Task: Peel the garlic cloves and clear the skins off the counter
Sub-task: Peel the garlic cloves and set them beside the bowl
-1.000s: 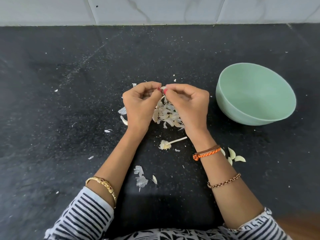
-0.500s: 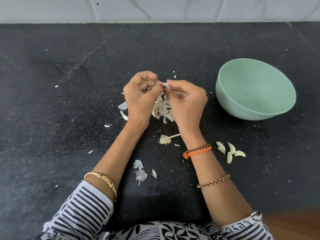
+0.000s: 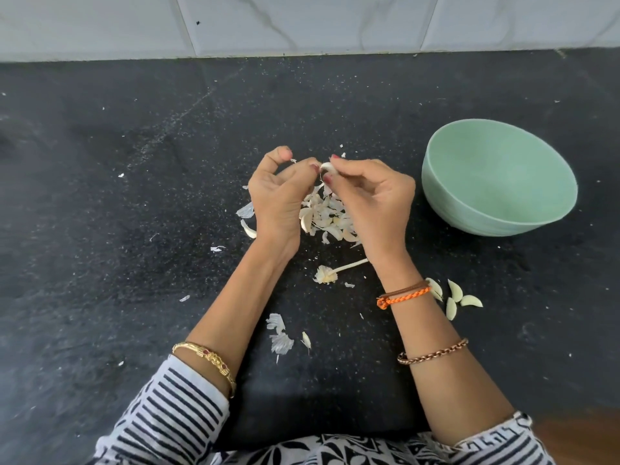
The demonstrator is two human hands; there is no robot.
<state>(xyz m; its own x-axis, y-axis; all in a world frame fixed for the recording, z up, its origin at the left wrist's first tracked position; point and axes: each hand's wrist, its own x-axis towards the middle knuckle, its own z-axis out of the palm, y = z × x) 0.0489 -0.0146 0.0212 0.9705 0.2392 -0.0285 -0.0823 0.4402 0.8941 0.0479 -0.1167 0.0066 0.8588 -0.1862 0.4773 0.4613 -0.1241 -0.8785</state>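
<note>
above the pile of skins (image 3: 323,214) on the black counter (image 3: 134,229): right hand (image 3: 372,199) pinches a garlic clove (image 3: 327,167) between thumb and forefinger. left hand (image 3: 278,193) now turned more palm-up than 0.5 s ago, forefinger lifted clear, thumb tip at the clove; whether it grips skin, cannot tell. four peeled cloves (image 3: 454,297) lie beside the right wrist. green bowl (image 3: 500,177) to the right, unmoved

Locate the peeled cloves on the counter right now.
Head view: four peeled cloves lie on the black counter, right of the person's right wrist beside the orange bracelet, nearer the person than the green bowl.
</note>
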